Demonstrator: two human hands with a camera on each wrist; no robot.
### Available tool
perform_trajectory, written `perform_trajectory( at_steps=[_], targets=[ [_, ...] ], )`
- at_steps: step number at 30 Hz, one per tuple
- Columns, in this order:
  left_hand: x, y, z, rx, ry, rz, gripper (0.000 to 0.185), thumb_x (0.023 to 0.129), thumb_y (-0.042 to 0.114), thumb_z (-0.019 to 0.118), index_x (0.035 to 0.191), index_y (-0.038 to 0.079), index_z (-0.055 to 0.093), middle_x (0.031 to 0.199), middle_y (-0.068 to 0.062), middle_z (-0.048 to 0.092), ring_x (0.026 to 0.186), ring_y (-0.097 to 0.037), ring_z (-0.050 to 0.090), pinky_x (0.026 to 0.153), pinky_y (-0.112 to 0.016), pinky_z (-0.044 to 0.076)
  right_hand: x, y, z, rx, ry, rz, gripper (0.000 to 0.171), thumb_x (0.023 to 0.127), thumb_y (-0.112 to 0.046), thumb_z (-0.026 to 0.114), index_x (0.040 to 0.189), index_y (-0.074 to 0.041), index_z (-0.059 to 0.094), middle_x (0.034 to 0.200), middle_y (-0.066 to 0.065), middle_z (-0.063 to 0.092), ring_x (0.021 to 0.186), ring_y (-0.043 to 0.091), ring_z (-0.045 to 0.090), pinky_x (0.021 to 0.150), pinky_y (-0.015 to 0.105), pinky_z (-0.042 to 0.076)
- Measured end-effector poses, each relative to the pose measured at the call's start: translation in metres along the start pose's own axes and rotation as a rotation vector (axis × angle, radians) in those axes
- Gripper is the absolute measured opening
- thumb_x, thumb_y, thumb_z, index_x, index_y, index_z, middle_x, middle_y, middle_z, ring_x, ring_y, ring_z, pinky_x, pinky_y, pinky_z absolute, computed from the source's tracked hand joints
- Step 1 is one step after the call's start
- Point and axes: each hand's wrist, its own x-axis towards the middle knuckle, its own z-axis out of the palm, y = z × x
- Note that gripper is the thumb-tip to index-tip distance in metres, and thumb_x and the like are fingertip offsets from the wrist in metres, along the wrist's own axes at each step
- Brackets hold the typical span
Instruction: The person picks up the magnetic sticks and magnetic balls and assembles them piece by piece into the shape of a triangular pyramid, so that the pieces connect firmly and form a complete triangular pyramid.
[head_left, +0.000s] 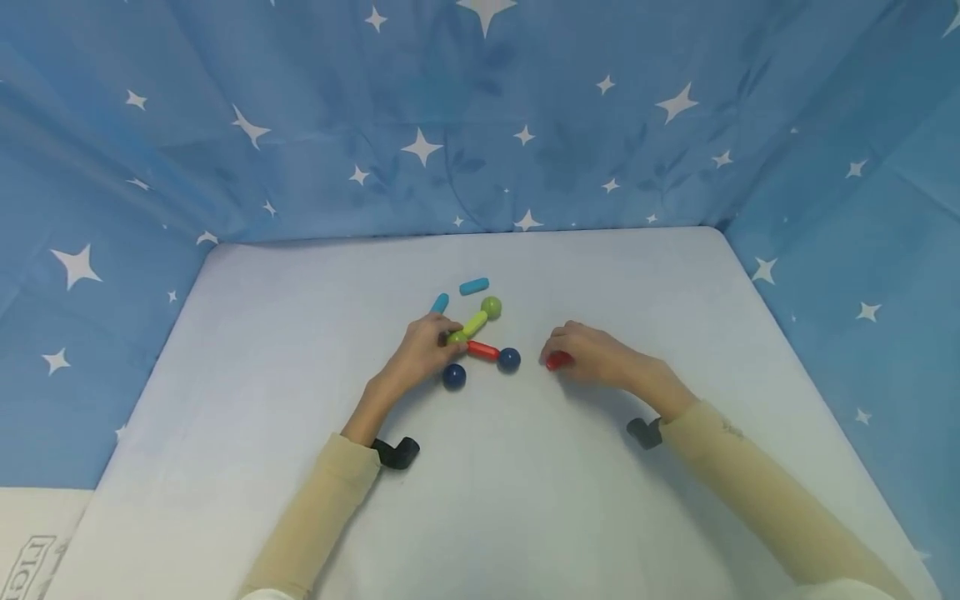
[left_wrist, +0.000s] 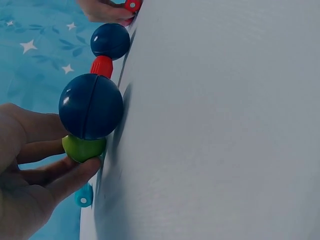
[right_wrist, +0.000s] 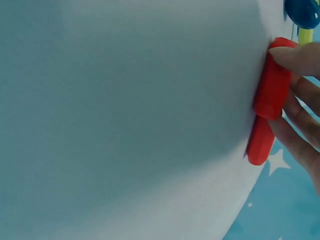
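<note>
A blue star-printed cloth (head_left: 300, 142) hangs round the pale table (head_left: 480, 500) in front of me. My left hand (head_left: 420, 354) pinches the near end of the yellow-green stick (head_left: 469, 326), which runs up to a green ball (head_left: 491, 307). A red stick (head_left: 483, 350) joins it to a dark blue ball (head_left: 508, 359); another blue ball (head_left: 453, 377) sits just beside my fingers. My right hand (head_left: 592, 354) curls round red sticks (right_wrist: 270, 100) against the table. Two light blue sticks (head_left: 474, 287) lie behind.

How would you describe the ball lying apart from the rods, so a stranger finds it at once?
Start at the white table and find the left hand near its middle. Just below its fingers lies a dark blue ball. Its twin joins a red rod; this one touches no rod.
</note>
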Motion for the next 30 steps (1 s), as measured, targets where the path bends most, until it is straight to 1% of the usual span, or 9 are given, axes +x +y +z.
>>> perform_trajectory(
  at_steps=[6,8,12,14,17,20,23,27,30],
  targets=[
    [-0.005,-0.004,0.008,-0.022,-0.016,-0.007,0.039,0.092,0.012,0.078,0.126,-0.004,0.069,0.115,-0.016,0.066,0.094,-0.022,0.062,0.079,-0.032,0.055,0.006,0.0,0.012,0.111,0.079,-0.015,0.026,0.089,0.002,0.075,0.114,-0.005,0.076,0.104,0.006,0.073,0.095,0.021,0.066,0.091,0.04,0.06],
    [-0.008,-0.006,0.012,-0.03,-0.027,-0.008,0.04,0.091,0.011,0.079,0.126,-0.004,0.069,0.116,-0.016,0.066,0.095,-0.022,0.063,0.081,-0.032,0.057,0.01,-0.001,0.016,0.157,0.101,-0.001,0.026,0.089,0.002,0.075,0.115,-0.003,0.075,0.103,0.007,0.073,0.093,0.021,0.067,0.087,0.038,0.061],
    [-0.013,-0.01,0.02,-0.05,-0.054,-0.01,0.041,0.089,0.009,0.08,0.126,-0.004,0.068,0.117,-0.016,0.065,0.096,-0.021,0.063,0.082,-0.032,0.058,0.016,-0.003,0.026,0.237,0.133,0.085,0.027,0.091,0.0,0.073,0.118,0.001,0.072,0.103,0.01,0.073,0.091,0.02,0.067,0.079,0.031,0.06],
    [-0.014,-0.012,0.023,-0.059,-0.054,-0.01,0.04,0.089,0.008,0.08,0.125,-0.004,0.069,0.116,-0.014,0.065,0.095,-0.02,0.063,0.081,-0.031,0.058,0.02,-0.004,0.028,0.276,0.155,0.132,0.028,0.092,-0.002,0.072,0.12,0.002,0.071,0.104,0.01,0.073,0.091,0.021,0.067,0.076,0.03,0.06],
    [-0.012,-0.014,0.026,-0.081,-0.035,0.008,0.039,0.089,0.009,0.08,0.124,-0.003,0.069,0.114,-0.013,0.065,0.093,-0.019,0.063,0.08,-0.031,0.057,0.027,-0.006,0.026,0.325,0.204,0.197,0.028,0.094,-0.005,0.072,0.121,0.002,0.07,0.102,0.011,0.074,0.091,0.023,0.068,0.073,0.031,0.059],
    [-0.009,-0.015,0.026,-0.078,-0.023,0.011,0.039,0.089,0.01,0.081,0.124,-0.002,0.069,0.114,-0.012,0.065,0.093,-0.019,0.062,0.079,-0.03,0.057,0.036,-0.008,0.021,0.363,0.229,0.259,0.028,0.095,-0.01,0.072,0.121,-0.001,0.07,0.104,0.011,0.074,0.094,0.024,0.068,0.073,0.031,0.059],
    [-0.007,-0.014,0.021,-0.068,-0.016,0.005,0.039,0.088,0.01,0.081,0.124,-0.001,0.069,0.113,-0.011,0.066,0.091,-0.018,0.062,0.076,-0.028,0.056,0.046,-0.009,0.016,0.396,0.221,0.297,0.028,0.096,-0.014,0.072,0.122,-0.004,0.07,0.109,0.011,0.074,0.098,0.025,0.068,0.076,0.031,0.059],
    [-0.003,-0.01,0.013,-0.067,0.02,0.022,0.039,0.088,0.01,0.082,0.123,-0.002,0.069,0.111,-0.011,0.065,0.09,-0.018,0.061,0.074,-0.028,0.055,0.059,-0.012,0.008,0.426,0.235,0.303,0.029,0.096,-0.015,0.072,0.123,-0.005,0.069,0.11,0.011,0.073,0.101,0.027,0.067,0.083,0.036,0.06],
    [0.0,-0.006,0.009,-0.059,0.023,0.022,0.04,0.088,0.01,0.082,0.123,-0.003,0.069,0.111,-0.012,0.065,0.09,-0.019,0.061,0.074,-0.029,0.056,0.066,-0.012,0.008,0.431,0.217,0.296,0.03,0.096,-0.016,0.072,0.123,-0.004,0.067,0.11,0.012,0.072,0.101,0.027,0.066,0.086,0.037,0.06]
  ],
)
